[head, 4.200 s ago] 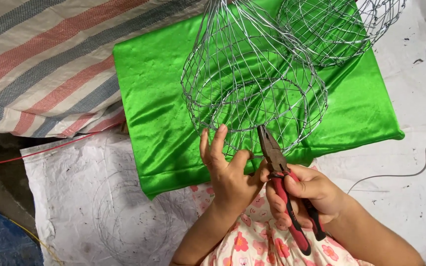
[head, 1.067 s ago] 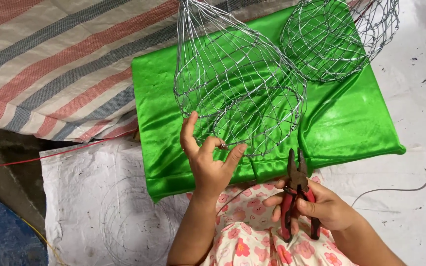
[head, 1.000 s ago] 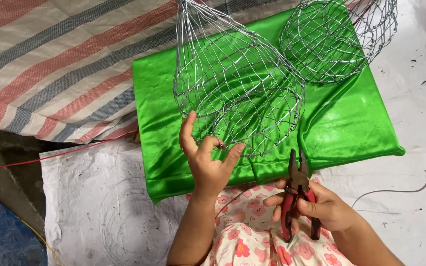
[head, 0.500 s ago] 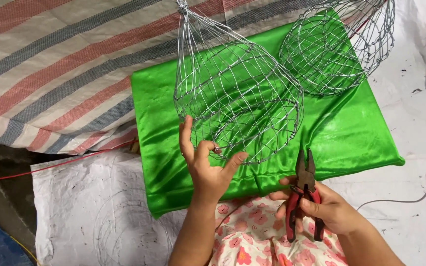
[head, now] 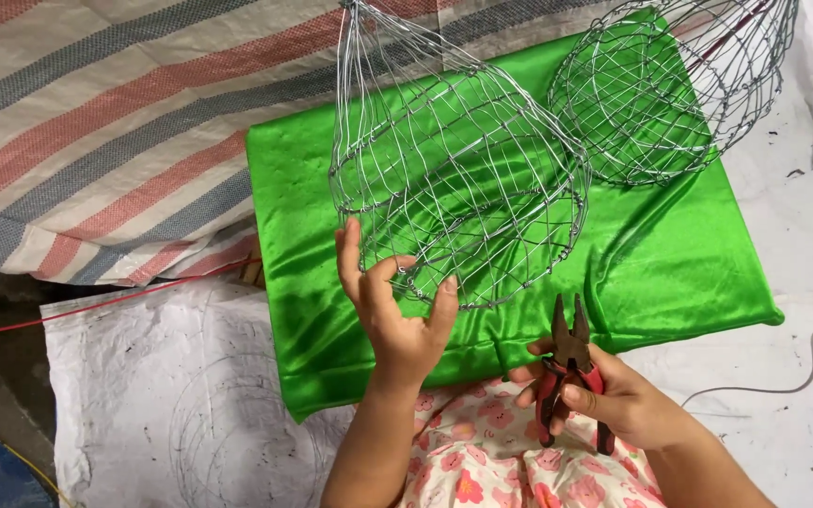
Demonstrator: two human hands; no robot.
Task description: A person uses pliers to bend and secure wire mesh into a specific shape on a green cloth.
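Observation:
A bell-shaped wire frame (head: 458,179) lies on a shiny green cloth (head: 670,263). My left hand (head: 397,315) grips the frame's lower rim, thumb and fingers pinching the wire. My right hand (head: 613,400) is lower right, closed around the red handles of a pair of pliers (head: 571,367) whose jaws are slightly apart and point up toward the frame, apart from it. A second, rounder wire frame (head: 670,85) lies at the upper right, partly on the cloth.
A striped red, blue and white tarp (head: 96,122) covers the upper left. White sheeting (head: 171,395) lies under the cloth. A red wire (head: 96,306) runs at the left and a grey cable (head: 802,376) at the right. Floral fabric (head: 491,461) covers my lap.
My left hand has stayed on the frame's rim while the frame turned slightly. My right hand moved the pliers down and right from the frame, then held them upright near my lap.

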